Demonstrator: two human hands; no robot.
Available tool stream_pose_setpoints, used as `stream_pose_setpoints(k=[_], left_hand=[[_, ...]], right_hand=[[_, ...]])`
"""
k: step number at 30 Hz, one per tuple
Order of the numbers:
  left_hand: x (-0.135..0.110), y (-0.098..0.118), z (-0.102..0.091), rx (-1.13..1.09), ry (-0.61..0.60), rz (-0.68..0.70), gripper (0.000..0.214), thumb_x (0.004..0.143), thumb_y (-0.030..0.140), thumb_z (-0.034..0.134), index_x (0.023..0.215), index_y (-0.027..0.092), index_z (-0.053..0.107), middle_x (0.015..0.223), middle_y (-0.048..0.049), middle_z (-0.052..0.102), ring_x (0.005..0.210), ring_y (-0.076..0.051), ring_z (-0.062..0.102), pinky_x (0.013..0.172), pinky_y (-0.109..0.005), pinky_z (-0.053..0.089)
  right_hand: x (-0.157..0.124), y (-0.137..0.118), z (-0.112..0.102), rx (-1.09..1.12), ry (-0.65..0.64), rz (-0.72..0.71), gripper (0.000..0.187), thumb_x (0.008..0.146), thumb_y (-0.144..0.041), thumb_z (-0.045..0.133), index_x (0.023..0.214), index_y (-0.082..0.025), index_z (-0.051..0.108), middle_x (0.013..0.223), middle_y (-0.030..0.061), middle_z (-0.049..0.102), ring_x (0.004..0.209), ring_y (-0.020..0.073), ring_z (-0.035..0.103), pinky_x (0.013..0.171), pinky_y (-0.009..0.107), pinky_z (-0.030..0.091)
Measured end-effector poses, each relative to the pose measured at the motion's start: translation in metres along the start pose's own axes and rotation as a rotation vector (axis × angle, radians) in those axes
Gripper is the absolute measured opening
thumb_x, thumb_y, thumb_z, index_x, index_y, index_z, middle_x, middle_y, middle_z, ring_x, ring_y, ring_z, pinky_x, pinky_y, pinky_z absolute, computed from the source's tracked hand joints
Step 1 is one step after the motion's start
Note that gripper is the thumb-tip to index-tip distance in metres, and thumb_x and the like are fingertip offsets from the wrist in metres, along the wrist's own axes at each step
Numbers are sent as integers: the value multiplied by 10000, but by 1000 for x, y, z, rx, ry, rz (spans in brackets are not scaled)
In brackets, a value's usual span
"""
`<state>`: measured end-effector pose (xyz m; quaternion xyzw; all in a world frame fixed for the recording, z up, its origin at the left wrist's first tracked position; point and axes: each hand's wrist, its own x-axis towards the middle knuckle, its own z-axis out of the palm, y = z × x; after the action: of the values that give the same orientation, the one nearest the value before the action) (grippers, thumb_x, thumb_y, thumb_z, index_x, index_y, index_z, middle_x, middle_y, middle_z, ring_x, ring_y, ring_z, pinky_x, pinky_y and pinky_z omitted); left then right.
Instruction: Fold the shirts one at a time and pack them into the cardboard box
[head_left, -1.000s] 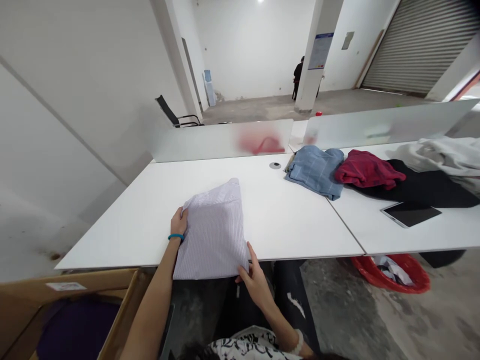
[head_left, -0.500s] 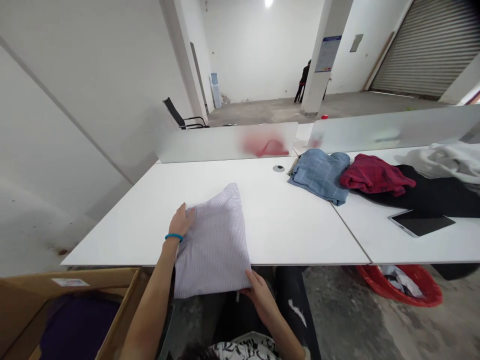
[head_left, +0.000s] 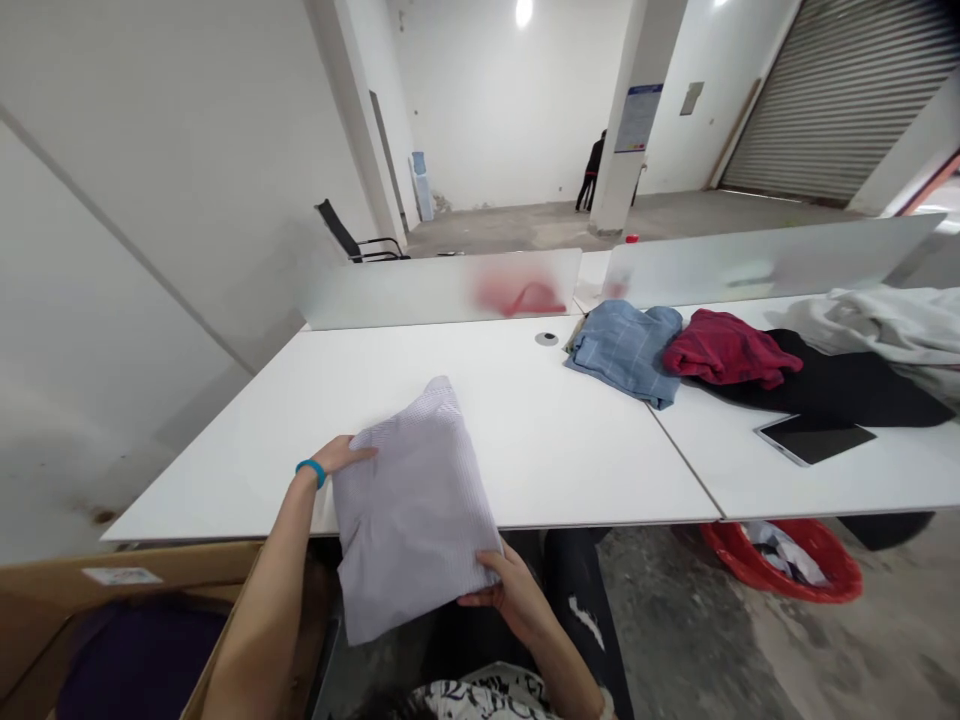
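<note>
Folded striped shirt (head_left: pixel 409 505): long axis running from the table's (head_left: pixel 525 440) near edge inward, near end overhanging that edge. Left hand (head_left: pixel 339 455) lies flat and open against its left side; right hand (head_left: pixel 504 592) pinches the overhanging near-right corner. Stripes blurred; left fingertips hidden under cloth.

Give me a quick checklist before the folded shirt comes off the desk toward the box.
1. Left hand on the folded striped shirt: ok, fingers at its left edge.
2. Right hand gripping the near corner: ok.
3. Shirt holding its fold: ok, hanging partly off the white desk edge.
4. Cardboard box open: ok, dark cloth inside.
5. Room left in box: cannot tell.
6. Tablet and clothes pile clear of the path: ok.
</note>
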<state>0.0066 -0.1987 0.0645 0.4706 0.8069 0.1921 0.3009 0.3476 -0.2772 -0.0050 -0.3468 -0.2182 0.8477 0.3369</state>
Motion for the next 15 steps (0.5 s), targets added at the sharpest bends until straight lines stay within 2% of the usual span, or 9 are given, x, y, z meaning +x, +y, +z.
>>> stream_pose_setpoints(k=[2,4,6,9,12,15], left_hand=[[-12,-1,-8,-136,-176,82,486,594,541,674,929,188,664,942,-55,725,945,-277,649,795,-329,518],[-23,-2,-11,-219,-268,146,580,615,567,649,1059,195,625,1063,-51,698,1022,-264,620,846,-324,503],[-31,-4,-11,-191,-214,185,620,609,579,637,1088,186,601,1100,-72,678,1032,-268,607,850,-326,493],[-41,-10,-13,-124,-35,223,577,568,557,654,1002,180,600,1040,-92,670,1014,-286,583,843,-338,465],[-58,-21,-24,-155,65,218,491,568,520,656,917,185,572,889,-44,646,908,-253,570,794,-328,445],[-84,-38,-43,-214,161,210,423,602,487,636,881,190,525,817,6,584,839,-200,537,759,-299,427]], right_hand=[[-5,-6,1,5,35,-10,476,594,-297,726,1029,-156,591,817,6,614,642,149,604,511,295,557],[-10,-12,4,6,51,-23,483,594,-281,731,1041,-161,590,807,0,615,655,154,607,513,297,567],[-14,-18,10,4,41,-24,454,592,-282,744,1008,-164,605,789,-5,621,657,158,610,525,305,579],[-16,-27,22,5,24,0,417,558,-284,782,925,-161,626,782,-3,638,651,164,616,528,310,589],[-15,-33,36,-19,13,16,409,524,-251,811,878,-158,629,826,7,654,663,166,622,513,307,594],[-11,-34,56,-81,-28,49,392,520,-225,815,859,-146,634,830,12,650,659,160,617,505,305,598]])
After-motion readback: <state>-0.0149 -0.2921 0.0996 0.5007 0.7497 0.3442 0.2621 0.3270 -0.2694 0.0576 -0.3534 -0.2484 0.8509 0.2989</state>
